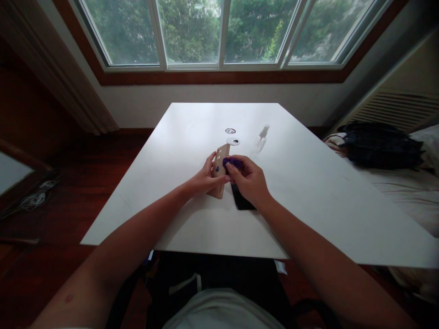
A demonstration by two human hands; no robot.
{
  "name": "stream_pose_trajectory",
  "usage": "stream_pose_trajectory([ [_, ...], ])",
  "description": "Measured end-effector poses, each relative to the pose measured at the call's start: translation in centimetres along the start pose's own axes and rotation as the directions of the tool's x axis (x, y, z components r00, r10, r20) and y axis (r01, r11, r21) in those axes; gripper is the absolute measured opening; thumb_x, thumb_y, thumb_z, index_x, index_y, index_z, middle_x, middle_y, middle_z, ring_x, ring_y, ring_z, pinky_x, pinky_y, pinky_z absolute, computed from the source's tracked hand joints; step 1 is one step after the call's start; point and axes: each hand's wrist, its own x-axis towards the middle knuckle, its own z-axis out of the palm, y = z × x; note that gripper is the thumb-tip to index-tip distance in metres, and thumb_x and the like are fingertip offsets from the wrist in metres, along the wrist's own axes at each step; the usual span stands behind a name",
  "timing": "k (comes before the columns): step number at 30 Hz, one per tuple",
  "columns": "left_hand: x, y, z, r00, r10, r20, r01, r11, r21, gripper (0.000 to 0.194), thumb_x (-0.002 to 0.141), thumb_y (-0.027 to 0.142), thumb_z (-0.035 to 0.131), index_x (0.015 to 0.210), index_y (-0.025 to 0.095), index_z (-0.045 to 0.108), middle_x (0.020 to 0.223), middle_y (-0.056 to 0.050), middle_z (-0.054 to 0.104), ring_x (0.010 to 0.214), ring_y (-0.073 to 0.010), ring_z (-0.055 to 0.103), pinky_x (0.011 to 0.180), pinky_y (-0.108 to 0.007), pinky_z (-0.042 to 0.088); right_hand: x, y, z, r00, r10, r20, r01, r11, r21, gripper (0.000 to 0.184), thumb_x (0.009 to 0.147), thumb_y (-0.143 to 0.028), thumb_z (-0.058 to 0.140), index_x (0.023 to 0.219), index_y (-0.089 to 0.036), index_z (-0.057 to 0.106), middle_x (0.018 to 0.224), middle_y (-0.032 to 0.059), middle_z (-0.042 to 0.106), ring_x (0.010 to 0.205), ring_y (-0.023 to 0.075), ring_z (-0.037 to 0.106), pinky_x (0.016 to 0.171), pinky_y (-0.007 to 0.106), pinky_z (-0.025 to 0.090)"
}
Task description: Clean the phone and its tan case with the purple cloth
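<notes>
My left hand (206,177) is closed round the edges of a tan phone case (216,191), which is tilted up above the white table (192,228). The case has small light cut-outs near its top and a dark blue mark on its face. A purple cloth (234,161) is bunched in the fingertips of my right hand (252,178), right beside the case; whether it touches the case I cannot tell. Beneath my right hand lies a black phone (242,201), partly covered by that hand.
Beyond my hands stands a clear spray bottle (261,139). Two small round items, a nearer disc (232,141) and a farther one (230,131), lie left of it. A black bag (380,144) rests on a bed at the right. Cables (37,196) lie on the floor at left.
</notes>
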Motion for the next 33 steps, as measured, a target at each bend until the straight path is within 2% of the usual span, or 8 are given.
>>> stream_pose_trajectory([
  [3, 0.3, -0.3, -0.4, 0.999, 0.031, -0.019, -0.031, 1.000, -0.002, 0.123, 0.071, 0.033, 0.090, 0.164, 0.031, 0.010, 0.142, -0.014, 0.051, 0.111, -0.0240, 0.066, 0.094, -0.040, 0.057, -0.1, 0.0, -0.1, 0.999, -0.023, 0.031, 0.024, 0.998, -0.055, 0.027, 0.090, -0.043, 0.071, 0.112, -0.028, 0.074, 0.102, 0.0036, 0.076, 0.082, 0.0205, 0.068, 0.067, 0.035, 0.060],
  [6, 0.4, -0.4, -0.4, 0.995, 0.095, 0.009, -0.096, 0.995, 0.027, 0.120, 0.070, 0.031, 0.091, 0.162, 0.034, 0.015, 0.138, -0.014, 0.053, 0.106, -0.0223, 0.067, 0.089, -0.038, 0.059, -0.1, -0.1, -0.1, 0.997, -0.072, -0.007, 0.071, 0.993, -0.090, 0.023, 0.089, -0.041, 0.073, 0.107, -0.028, 0.074, 0.102, 0.0035, 0.076, 0.086, 0.0220, 0.069, 0.078, 0.041, 0.061],
  [10, 0.3, -0.5, -0.3, 0.969, 0.236, 0.070, -0.245, 0.955, 0.165, 0.114, 0.071, 0.035, 0.090, 0.160, 0.032, 0.020, 0.142, -0.015, 0.053, 0.112, -0.0251, 0.065, 0.093, -0.041, 0.058, 0.2, -0.1, 0.0, 0.991, -0.068, -0.112, 0.061, 0.996, -0.068, 0.027, 0.088, -0.043, 0.074, 0.111, -0.029, 0.072, 0.104, 0.0029, 0.074, 0.081, 0.0198, 0.068, 0.067, 0.035, 0.060],
  [14, 0.3, -0.6, -0.6, 0.917, 0.392, 0.076, -0.376, 0.784, 0.494, 0.113, 0.068, 0.041, 0.092, 0.158, 0.026, 0.026, 0.150, -0.020, 0.046, 0.134, -0.0357, 0.052, 0.109, -0.053, 0.048, 0.7, -0.1, -0.4, 0.970, -0.067, -0.233, 0.071, 0.997, 0.007, 0.029, 0.086, -0.045, 0.076, 0.110, -0.029, 0.069, 0.108, 0.0029, 0.072, 0.085, 0.0198, 0.069, 0.055, 0.029, 0.058],
  [17, 0.2, -0.5, -0.9, 0.877, 0.471, 0.099, -0.415, 0.637, 0.650, 0.113, 0.068, 0.039, 0.091, 0.159, 0.025, 0.025, 0.151, -0.021, 0.042, 0.137, -0.0372, 0.048, 0.112, -0.056, 0.045, 1.1, -0.1, -0.5, 0.952, -0.088, -0.295, 0.101, 0.994, 0.030, 0.028, 0.085, -0.044, 0.077, 0.108, -0.029, 0.068, 0.108, 0.0025, 0.071, 0.091, 0.0207, 0.070, 0.057, 0.029, 0.059],
  [22, 0.0, 0.0, -1.2, 0.856, 0.507, 0.101, -0.400, 0.526, 0.751, 0.108, 0.072, 0.032, 0.086, 0.160, 0.029, 0.022, 0.152, -0.018, 0.040, 0.135, -0.0345, 0.048, 0.107, -0.054, 0.051, 1.3, 0.0, -0.5, 0.965, -0.073, -0.254, 0.089, 0.995, 0.049, 0.030, 0.083, -0.042, 0.078, 0.108, -0.028, 0.068, 0.108, 0.0027, 0.071, 0.089, 0.0204, 0.070, 0.061, 0.031, 0.061],
  [28, 0.0, 0.2, -1.1, 0.842, 0.536, 0.061, -0.380, 0.509, 0.772, 0.105, 0.074, 0.028, 0.084, 0.160, 0.028, 0.023, 0.151, -0.018, 0.041, 0.133, -0.0326, 0.049, 0.105, -0.050, 0.053, 1.3, 0.6, -0.5, 0.983, -0.007, -0.185, 0.023, 0.996, 0.086, 0.032, 0.083, -0.043, 0.079, 0.108, -0.027, 0.067, 0.099, 0.0022, 0.073, 0.082, 0.0205, 0.073, 0.060, 0.031, 0.061],
  [33, 0.1, 0.4, -0.9, 0.825, 0.565, 0.010, -0.351, 0.500, 0.792, 0.104, 0.075, 0.029, 0.084, 0.160, 0.027, 0.024, 0.147, -0.018, 0.044, 0.133, -0.0326, 0.049, 0.104, -0.050, 0.053, 0.8, 0.8, -0.1, 0.991, -0.032, -0.130, 0.029, 0.999, -0.021, 0.029, 0.082, -0.044, 0.079, 0.103, -0.026, 0.069, 0.102, 0.0025, 0.075, 0.082, 0.0194, 0.069, 0.068, 0.034, 0.060],
])
